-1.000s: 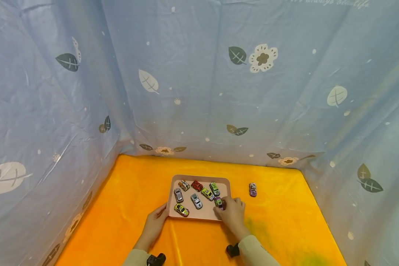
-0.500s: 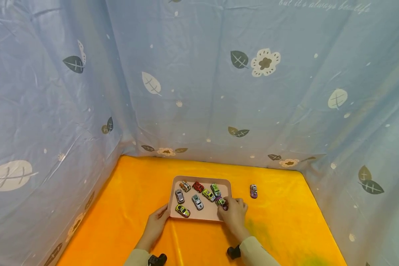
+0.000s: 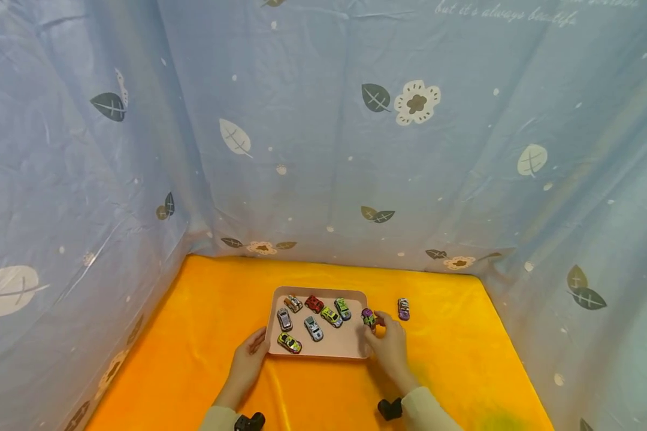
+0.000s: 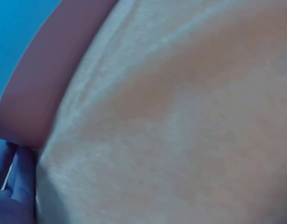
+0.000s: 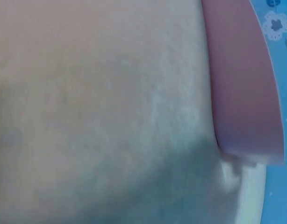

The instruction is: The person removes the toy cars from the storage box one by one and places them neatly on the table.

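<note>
In the head view my right hand [image 3: 391, 346] pinches a purple and green toy car [image 3: 368, 317] over the right edge of a shallow pink tray [image 3: 334, 351]. My left hand [image 3: 246, 362] grips the tray's front left corner. In the left wrist view its fingers [image 4: 24, 179] press against the tray's outer wall [image 4: 50, 74]. Inside the tray lie several toy cars, among them a red one [image 3: 314, 303], a green one [image 3: 342, 308], a silver one [image 3: 284, 319] and a yellow one [image 3: 289, 342]. The right hand is out of sight in the right wrist view.
A purple and white toy car [image 3: 404, 309] lies on the yellow cloth [image 3: 453, 347], right of the tray. Blue curtains [image 3: 313, 120] with leaf and flower prints hang behind and on both sides.
My right hand has lifted the purple and green car from beside the green car and carried it right, to the tray's right edge. The left hand keeps its place at the corner.
</note>
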Demonstrator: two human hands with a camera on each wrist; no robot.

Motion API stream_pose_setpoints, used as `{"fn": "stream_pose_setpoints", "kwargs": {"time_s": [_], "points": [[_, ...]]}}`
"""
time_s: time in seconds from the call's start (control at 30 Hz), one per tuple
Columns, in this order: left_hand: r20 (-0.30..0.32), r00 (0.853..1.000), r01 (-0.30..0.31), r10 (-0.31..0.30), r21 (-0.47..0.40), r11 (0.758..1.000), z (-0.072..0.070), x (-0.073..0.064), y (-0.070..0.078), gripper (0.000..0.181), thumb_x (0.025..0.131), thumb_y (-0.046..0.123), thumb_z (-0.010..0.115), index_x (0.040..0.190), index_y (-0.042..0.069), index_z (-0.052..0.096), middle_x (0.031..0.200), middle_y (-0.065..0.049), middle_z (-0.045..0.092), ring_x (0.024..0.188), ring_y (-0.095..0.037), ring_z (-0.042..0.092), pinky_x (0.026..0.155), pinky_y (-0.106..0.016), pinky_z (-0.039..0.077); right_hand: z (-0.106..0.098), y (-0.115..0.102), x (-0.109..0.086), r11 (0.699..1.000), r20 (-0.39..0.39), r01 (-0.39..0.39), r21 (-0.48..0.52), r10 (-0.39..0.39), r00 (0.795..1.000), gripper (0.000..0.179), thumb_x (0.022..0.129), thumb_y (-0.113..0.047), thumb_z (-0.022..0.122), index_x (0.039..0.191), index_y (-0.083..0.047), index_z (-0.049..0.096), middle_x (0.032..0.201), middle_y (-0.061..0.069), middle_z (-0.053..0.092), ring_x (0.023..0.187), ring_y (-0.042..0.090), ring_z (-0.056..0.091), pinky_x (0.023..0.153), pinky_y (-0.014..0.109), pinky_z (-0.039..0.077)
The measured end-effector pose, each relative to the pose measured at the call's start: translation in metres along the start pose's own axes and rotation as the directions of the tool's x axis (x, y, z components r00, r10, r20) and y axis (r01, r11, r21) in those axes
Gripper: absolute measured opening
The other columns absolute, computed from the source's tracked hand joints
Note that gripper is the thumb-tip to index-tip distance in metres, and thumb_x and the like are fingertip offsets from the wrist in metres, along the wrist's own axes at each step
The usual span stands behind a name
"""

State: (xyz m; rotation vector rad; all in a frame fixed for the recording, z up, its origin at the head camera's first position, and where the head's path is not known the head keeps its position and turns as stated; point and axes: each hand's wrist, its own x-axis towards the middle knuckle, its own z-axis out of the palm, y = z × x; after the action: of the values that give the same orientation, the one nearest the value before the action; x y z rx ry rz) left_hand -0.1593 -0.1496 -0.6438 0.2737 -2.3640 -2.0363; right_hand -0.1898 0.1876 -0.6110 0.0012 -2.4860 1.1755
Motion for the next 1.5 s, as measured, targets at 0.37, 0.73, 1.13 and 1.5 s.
{"fn": "stream_pose_setpoints", "kwargs": {"time_s": [0.37,0.73,1.13,1.5], "points": [[0.047,0.997,-0.055,0.057,-0.051,0.997,-0.003,0.007,0.000,0.050,0.100,0.011,0.053,0.148,0.004,0.039,0.149,-0.016,0.039,0.135,-0.031,0.038,0.106,-0.036,0.037,-0.036,0.034,0.004,0.959,0.021,-0.266,0.100,0.265,0.964,0.046,0.090,-0.022,0.070,0.128,-0.002,0.054,0.103,0.014,0.062,0.091,0.025,0.061,0.074,0.026,0.055],[0.105,0.993,-0.045,0.053,-0.079,0.996,-0.006,0.004,-0.008,0.052,0.103,0.021,0.049,0.152,0.012,0.033,0.154,-0.008,0.033,0.139,-0.026,0.031,0.109,-0.036,0.030,-0.060,0.080,0.017,0.889,0.025,-0.449,0.089,0.448,0.894,0.058,0.095,-0.041,0.060,0.135,-0.002,0.045,0.111,0.016,0.055,0.100,0.028,0.056,0.079,0.032,0.051],[0.077,0.996,-0.031,0.035,-0.062,0.998,-0.003,0.011,-0.013,0.049,0.101,0.022,0.054,0.148,0.016,0.043,0.147,-0.002,0.044,0.134,-0.020,0.041,0.106,-0.034,0.038,-0.061,0.088,0.064,0.901,0.040,-0.431,-0.049,0.433,0.901,0.052,0.096,-0.023,0.058,0.132,0.012,0.044,0.110,0.029,0.053,0.097,0.040,0.054,0.080,0.049,0.051],[0.111,0.992,-0.046,0.056,-0.086,0.995,-0.005,0.012,-0.012,0.049,0.100,0.016,0.054,0.148,0.014,0.042,0.148,-0.008,0.043,0.134,-0.026,0.040,0.105,-0.034,0.037,-0.054,0.083,0.086,0.911,0.144,-0.379,-0.163,0.402,0.904,0.051,0.095,-0.020,0.060,0.128,0.016,0.044,0.114,0.034,0.053,0.100,0.044,0.054,0.085,0.055,0.049]]}}
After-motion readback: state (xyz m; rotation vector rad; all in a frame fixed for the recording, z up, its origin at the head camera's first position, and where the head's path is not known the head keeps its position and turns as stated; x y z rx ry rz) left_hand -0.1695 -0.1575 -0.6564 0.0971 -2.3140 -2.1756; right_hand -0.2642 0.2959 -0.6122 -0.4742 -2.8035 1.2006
